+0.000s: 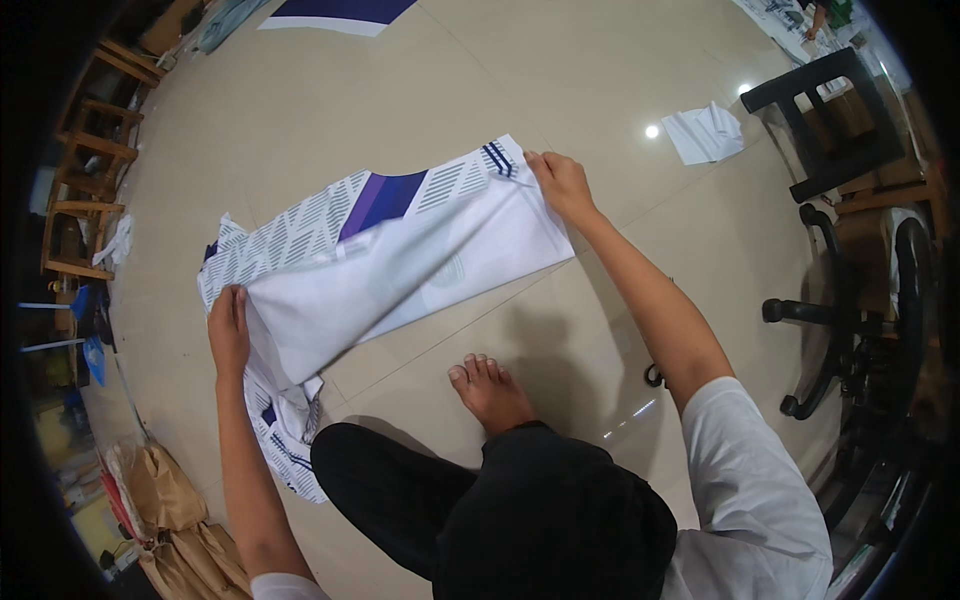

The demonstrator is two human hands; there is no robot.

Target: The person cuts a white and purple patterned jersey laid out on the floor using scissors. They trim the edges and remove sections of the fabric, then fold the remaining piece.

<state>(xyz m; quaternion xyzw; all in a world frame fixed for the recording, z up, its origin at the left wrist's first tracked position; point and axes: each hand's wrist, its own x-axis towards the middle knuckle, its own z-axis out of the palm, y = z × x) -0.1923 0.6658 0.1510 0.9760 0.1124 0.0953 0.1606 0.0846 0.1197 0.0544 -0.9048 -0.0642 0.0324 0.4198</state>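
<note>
A white fabric piece printed with grey dashes and a purple and navy band lies spread on the floor in front of me. Part of it is folded over, so its plain white back faces up. My left hand pinches its near left edge, where more of the cloth hangs bunched beside my knee. At the far right corner, close to some dark stripes, my right hand has its fingers closed on the edge. The cloth between both hands is lifted slightly and creased.
Glossy tiles surround the cloth. A small folded white cloth lies at the right, near a black chair base. Wooden stools and brown paper bags line the left side. A purple and white piece lies far off.
</note>
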